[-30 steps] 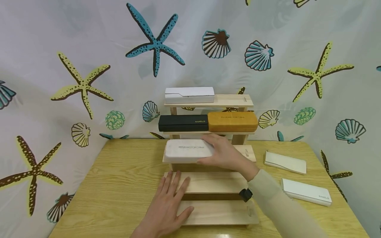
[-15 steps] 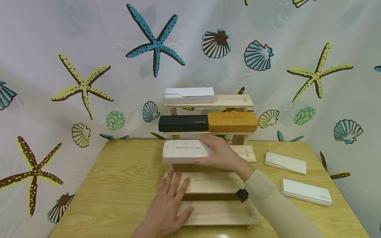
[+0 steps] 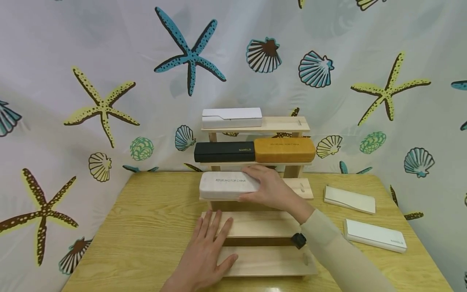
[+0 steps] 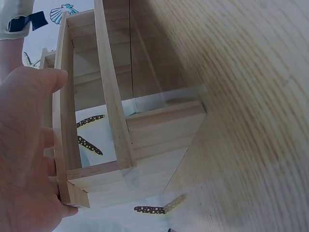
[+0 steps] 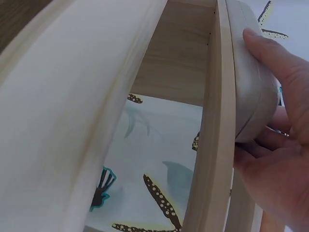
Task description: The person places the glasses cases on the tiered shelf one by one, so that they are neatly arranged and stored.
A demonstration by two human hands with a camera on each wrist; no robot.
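Observation:
My right hand (image 3: 268,186) grips the right end of a white glasses case (image 3: 227,185), thumb at the front and fingers over the back. The case, lettered "REFUELING FOR CHINA", sits at the left end of the middle shelf (image 3: 294,187) of a stepped wooden rack (image 3: 270,261). In the right wrist view the same case (image 5: 253,82) lies along the board, the thumb against its side. My left hand (image 3: 204,255) rests spread on the left side of the two lowest shelves; the left wrist view shows its thumb over the front board (image 4: 60,121).
Above, a black case (image 3: 224,152) and an orange case (image 3: 284,150) stand side by side. A white flap case (image 3: 232,117) lies on the top shelf. Right of the rack, a cream case (image 3: 349,199) and a white case (image 3: 374,235) lie on the wooden table (image 3: 138,231).
My right hand and the white case have shifted slightly left along the middle shelf, mostly in the first half second. My left hand has stayed put.

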